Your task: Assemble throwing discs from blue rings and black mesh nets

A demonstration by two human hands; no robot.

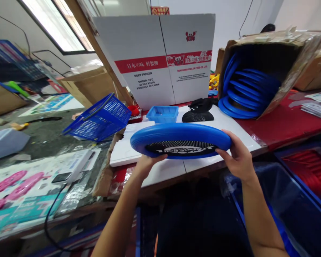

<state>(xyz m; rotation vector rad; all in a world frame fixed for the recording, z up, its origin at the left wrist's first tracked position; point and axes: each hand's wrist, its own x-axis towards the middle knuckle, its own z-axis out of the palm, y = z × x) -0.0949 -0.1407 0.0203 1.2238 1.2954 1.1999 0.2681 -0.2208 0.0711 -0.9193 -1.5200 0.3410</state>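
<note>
Here the biggest thing on the counter (280,125) is the white carton (160,57) standing upright at the far edge, with red bands and printed text. At the far right corner a torn brown box (296,53) lies on its side, and a stack of blue rings (243,92) shows in its open mouth. Off the left edge of the counter a blue basket (98,119) leans tilted. Nearer, a white board (222,123) covers the middle of the counter, and on it, toward the far side, sit a small blue tray (162,114) and a heap of black fabric (199,110), just beside each other.

The person holds a blue disc (180,137) with a black net centre, almost flat, above the near edge of the board. The left hand (147,162) supports it from below at the left rim; the right hand (237,153) is closed around the right rim, thumb on top. Both grips look firm.

I judge that the disc is being looked over or finished, since the net already sits inside the ring. The next move, I think, calls for turning it evenly with both hands, so the net is not pushed out.
</note>
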